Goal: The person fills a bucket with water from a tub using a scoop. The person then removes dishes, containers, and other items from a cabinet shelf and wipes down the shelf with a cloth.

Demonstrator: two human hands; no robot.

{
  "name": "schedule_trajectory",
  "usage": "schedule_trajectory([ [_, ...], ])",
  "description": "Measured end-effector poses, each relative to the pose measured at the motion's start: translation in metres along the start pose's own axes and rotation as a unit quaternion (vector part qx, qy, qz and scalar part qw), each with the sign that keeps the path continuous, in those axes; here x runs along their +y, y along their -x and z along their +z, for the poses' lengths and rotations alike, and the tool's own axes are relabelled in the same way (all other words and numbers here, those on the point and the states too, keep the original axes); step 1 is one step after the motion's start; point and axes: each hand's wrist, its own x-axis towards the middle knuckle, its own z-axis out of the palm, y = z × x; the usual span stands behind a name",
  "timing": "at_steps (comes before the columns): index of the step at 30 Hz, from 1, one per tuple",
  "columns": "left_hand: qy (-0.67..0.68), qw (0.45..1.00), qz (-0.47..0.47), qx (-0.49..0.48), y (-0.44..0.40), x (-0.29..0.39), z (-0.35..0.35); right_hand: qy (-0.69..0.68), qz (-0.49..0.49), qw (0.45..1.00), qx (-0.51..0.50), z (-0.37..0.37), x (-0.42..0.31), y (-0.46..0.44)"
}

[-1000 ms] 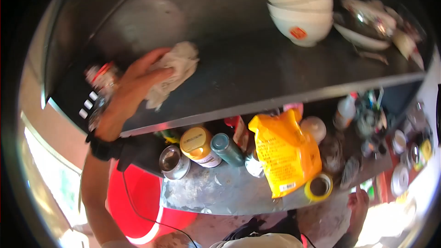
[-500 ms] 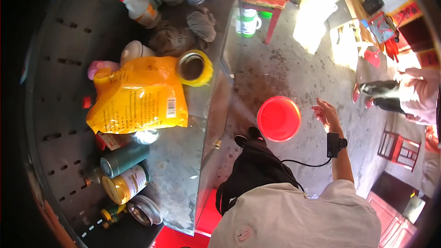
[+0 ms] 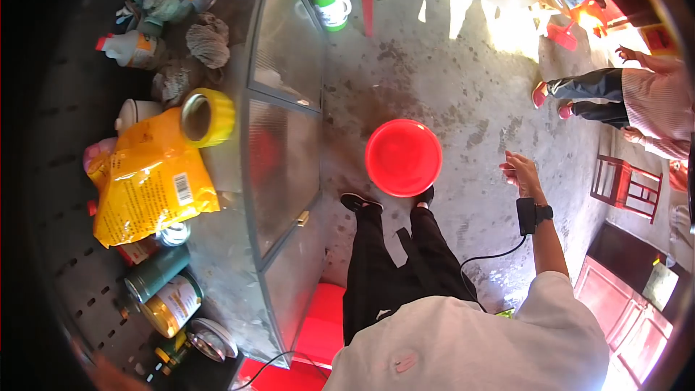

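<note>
My right hand (image 3: 520,174) is held out over the floor, its fingers loosely bent and apart with nothing in them. A black device is strapped to that wrist, with a cable running from it. To the hand's left, a red bucket (image 3: 403,159) stands on the floor in front of my feet. My left hand is not recognisable in view; only a blurred brownish patch shows at the lower left edge. On the cabinet at the left lie a yellow bag (image 3: 152,181), a roll of yellow tape (image 3: 207,117) and a green canister (image 3: 158,274).
The cabinet's glass doors (image 3: 284,166) border the floor. Another person (image 3: 655,98) stands at the right, near a red wooden chair (image 3: 622,187). A larger red container (image 3: 318,326) sits beside the cabinet below. A white and green jug (image 3: 331,9) is under the red table.
The view has swung from the dark shelf, where my left hand held a cloth, to the floor. My right hand came into fuller view. The bucket now appears closer to my feet.
</note>
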Motion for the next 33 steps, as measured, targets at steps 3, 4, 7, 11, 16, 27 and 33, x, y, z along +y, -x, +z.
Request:
schedule_trajectory([
  [3,0.409,0.871,-0.179,-0.205,0.034,0.071,0.074,0.014,0.013,1.0,-0.013,-0.022,0.018,-0.019],
  [4,0.409,0.856,-0.178,-0.261,0.053,0.098,0.099,0.026,0.016,0.999,-0.012,-0.026,0.023,-0.019],
  [7,0.469,0.835,-0.021,-0.287,0.06,0.184,0.145,0.04,0.024,0.998,-0.031,-0.049,0.05,-0.028],
  [11,0.517,0.79,-0.042,-0.328,0.074,0.265,0.155,0.011,0.034,0.999,-0.028,-0.076,0.089,-0.021],
  [16,0.574,0.735,-0.016,-0.361,0.103,0.316,0.183,-0.067,0.063,0.996,-0.013,-0.106,0.131,-0.019],
  [27,0.584,0.66,0.128,-0.455,0.132,0.377,0.264,-0.131,-0.004,0.991,0.007,-0.082,0.174,0.023],
  [33,0.592,0.624,0.193,-0.472,0.165,0.391,0.303,-0.159,0.133,0.977,0.052,-0.046,0.179,0.077],
])
